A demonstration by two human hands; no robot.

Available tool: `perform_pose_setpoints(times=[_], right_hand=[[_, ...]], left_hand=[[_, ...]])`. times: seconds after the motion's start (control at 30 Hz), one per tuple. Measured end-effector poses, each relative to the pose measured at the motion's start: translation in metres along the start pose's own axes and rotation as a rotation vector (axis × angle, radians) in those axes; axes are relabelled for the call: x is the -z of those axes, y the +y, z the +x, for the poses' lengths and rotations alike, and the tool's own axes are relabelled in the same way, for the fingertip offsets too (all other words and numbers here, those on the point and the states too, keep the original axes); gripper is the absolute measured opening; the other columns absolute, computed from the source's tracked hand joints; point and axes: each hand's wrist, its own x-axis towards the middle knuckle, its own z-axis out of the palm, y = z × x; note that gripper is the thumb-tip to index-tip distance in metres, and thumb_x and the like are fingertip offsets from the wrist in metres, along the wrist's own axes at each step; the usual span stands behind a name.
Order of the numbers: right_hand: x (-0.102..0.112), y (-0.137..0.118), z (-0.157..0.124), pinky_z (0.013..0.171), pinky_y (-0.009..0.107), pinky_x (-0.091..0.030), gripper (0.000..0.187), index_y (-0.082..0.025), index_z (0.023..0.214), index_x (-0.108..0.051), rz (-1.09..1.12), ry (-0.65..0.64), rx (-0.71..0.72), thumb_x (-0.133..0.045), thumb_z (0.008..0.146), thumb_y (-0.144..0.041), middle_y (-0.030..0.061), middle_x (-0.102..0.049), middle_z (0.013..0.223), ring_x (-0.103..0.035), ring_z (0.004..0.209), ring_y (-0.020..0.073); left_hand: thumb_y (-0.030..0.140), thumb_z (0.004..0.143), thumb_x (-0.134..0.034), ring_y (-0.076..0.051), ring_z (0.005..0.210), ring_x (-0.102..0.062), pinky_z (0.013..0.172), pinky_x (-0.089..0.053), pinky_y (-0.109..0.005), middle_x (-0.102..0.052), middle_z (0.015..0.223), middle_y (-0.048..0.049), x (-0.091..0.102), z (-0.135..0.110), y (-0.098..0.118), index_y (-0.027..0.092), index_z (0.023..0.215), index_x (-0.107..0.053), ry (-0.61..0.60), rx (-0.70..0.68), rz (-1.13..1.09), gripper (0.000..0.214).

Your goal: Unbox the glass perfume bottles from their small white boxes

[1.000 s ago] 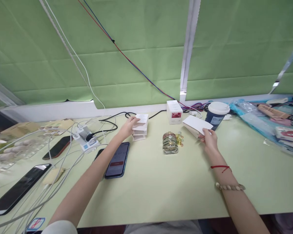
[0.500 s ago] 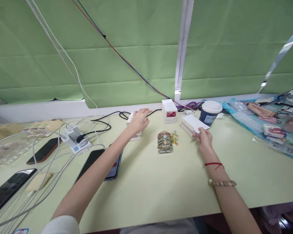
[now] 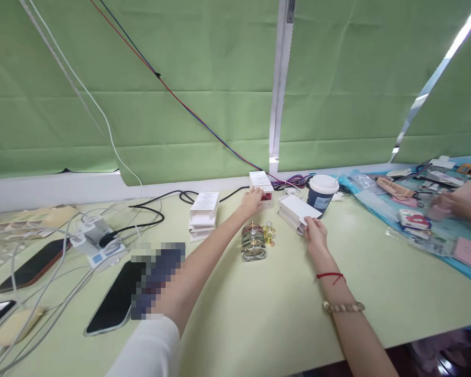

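Note:
My left hand [image 3: 253, 203] reaches to a small white box [image 3: 261, 178] with a red picture at the back. Its fingers are apart and lie over the box's front; whether they touch it I cannot tell. My right hand [image 3: 316, 234] grips the near right corner of a stack of flat white boxes [image 3: 297, 207], thumb on top. Between my hands stands a row of small glass bottles [image 3: 254, 242]. Several gold and clear caps [image 3: 269, 234] lie beside them. Another stack of white boxes [image 3: 204, 209] is left of my left hand.
A lidded paper cup [image 3: 322, 195] stands behind my right hand. At left are phones [image 3: 115, 298], a power strip [image 3: 102, 248] and tangled cables. Blue plastic sheeting [image 3: 359, 201] with assorted items covers the right side, where another person's hand [image 3: 453, 204] shows.
My left hand has moved right, from the left stack of white boxes to the box with the red picture. My right hand stays on its stack. The view has shifted slightly.

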Motion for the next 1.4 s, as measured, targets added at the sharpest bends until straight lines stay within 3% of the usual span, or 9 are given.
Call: perform_pose_setpoints(times=[0.13,0.3,0.5,0.73,0.87,1.0,1.1,1.27,1.4], right_hand=[[-0.002,0.002,0.0,0.037,0.011,-0.024,0.029,-0.011,0.078,-0.041,0.043,-0.031,-0.029,-0.064,0.062,-0.016,-0.0029,-0.047,0.067,-0.043,0.051,0.0025],[-0.001,0.004,0.0,0.035,0.014,-0.013,0.032,-0.011,0.073,-0.043,0.004,0.078,-0.025,-0.069,0.061,-0.026,-0.0038,-0.033,0.059,-0.022,0.046,0.0021],[0.002,-0.006,-0.006,0.035,0.017,-0.015,0.024,-0.013,0.075,-0.038,0.161,0.178,-0.038,-0.052,0.075,-0.033,-0.001,-0.034,0.068,-0.024,0.047,0.0039],[-0.005,-0.009,-0.026,0.039,0.016,-0.014,0.013,-0.012,0.077,-0.036,0.214,0.151,0.169,-0.043,0.072,-0.022,0.0,-0.03,0.071,-0.025,0.051,0.0041],[-0.011,-0.003,-0.049,0.043,0.016,-0.019,0.025,-0.013,0.075,-0.034,0.197,-0.054,0.391,-0.052,0.067,-0.028,-0.001,-0.029,0.067,-0.028,0.054,0.0051],[-0.009,0.0,-0.074,0.052,0.021,-0.033,0.019,-0.013,0.073,-0.039,-0.151,-0.418,1.078,-0.056,0.077,-0.02,0.0022,-0.043,0.069,-0.04,0.063,0.0089],[-0.009,0.003,-0.093,0.063,0.027,-0.039,0.021,-0.014,0.077,-0.049,-0.439,-0.619,1.621,-0.067,0.068,-0.01,0.0022,-0.053,0.072,-0.047,0.07,0.0115],[-0.014,0.025,-0.113,0.085,0.033,-0.039,0.053,-0.015,0.121,-0.048,-0.73,-0.984,1.68,-0.066,0.079,-0.039,0.0075,-0.056,0.114,-0.051,0.105,0.0167],[-0.016,0.038,-0.116,0.089,0.032,-0.035,0.047,-0.015,0.125,-0.044,-0.734,-1.081,1.618,-0.06,0.085,-0.034,0.0045,-0.056,0.117,-0.051,0.105,0.0124]], left_hand=[[0.013,0.086,-0.041,-0.024,0.116,-0.038,0.095,-0.036,-0.035,-0.04,0.128,-0.0114,0.007,-0.002,0.007,0.009,0.127,-0.044,0.046,-0.002,0.034,0.042],[0.014,0.084,-0.048,-0.027,0.12,-0.035,0.1,-0.03,-0.039,-0.038,0.127,-0.0152,0.008,0.003,0.015,0.007,0.121,-0.049,0.067,0.011,0.039,0.038],[0.011,0.081,-0.05,-0.024,0.1,-0.053,0.082,-0.044,-0.036,-0.054,0.11,-0.0135,0.0,0.001,0.014,0.005,0.117,-0.049,0.042,0.071,-0.125,0.036],[0.03,0.088,-0.05,-0.016,0.106,-0.049,0.09,-0.04,-0.028,-0.055,0.112,-0.0045,0.047,-0.053,-0.001,0.017,0.123,-0.052,0.528,0.255,-0.371,0.038],[0.032,0.079,-0.061,-0.01,0.093,-0.053,0.084,-0.043,-0.022,-0.057,0.102,-0.002,0.071,-0.122,-0.003,0.015,0.111,-0.057,1.047,0.158,-0.595,0.036],[0.022,0.075,-0.064,-0.006,0.081,-0.053,0.072,-0.043,-0.015,-0.058,0.088,-0.0006,0.06,-0.194,0.003,0.014,0.098,-0.059,0.935,0.088,-0.435,0.025],[0.019,0.077,-0.063,-0.005,0.075,-0.051,0.067,-0.042,-0.014,-0.055,0.084,-0.0003,0.033,-0.228,0.007,0.016,0.109,-0.054,0.731,-0.037,-0.409,0.034],[0.023,0.077,-0.063,-0.006,0.067,-0.051,0.056,-0.041,-0.016,-0.051,0.078,-0.0011,0.0,-0.245,0.003,0.017,0.117,-0.049,0.674,-0.149,-0.257,0.043],[0.023,0.071,-0.068,-0.006,0.062,-0.049,0.052,-0.039,-0.017,-0.051,0.075,-0.0015,-0.012,-0.24,-0.007,0.014,0.111,-0.049,0.762,-0.244,-0.239,0.045]])
